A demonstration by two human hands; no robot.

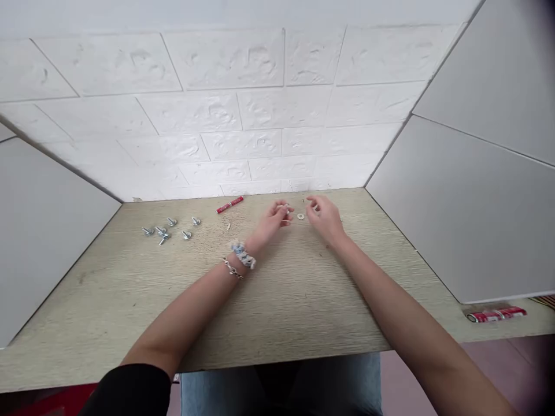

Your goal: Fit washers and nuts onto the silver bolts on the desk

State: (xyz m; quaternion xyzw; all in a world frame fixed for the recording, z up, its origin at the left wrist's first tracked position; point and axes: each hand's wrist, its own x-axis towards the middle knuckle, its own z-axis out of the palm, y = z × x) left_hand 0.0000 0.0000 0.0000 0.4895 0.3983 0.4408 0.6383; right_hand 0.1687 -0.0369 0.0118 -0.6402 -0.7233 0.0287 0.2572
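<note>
While both hands work at the far edge of the pale wood-grain table (277,300), the flat round metal washer (300,216) lies between them on the table, a small silver ring with a dark hole. The left hand (274,218) pinches a small pale part in a nearly closed grip; what it is cannot be told. The right hand (325,218) hovers just beside the washer, fingers curled loosely, holding nothing visible. Such a thin ring is probably best lifted by sliding a fingertip under its rim. Silver bolts (167,231) lie well to the left.
</note>
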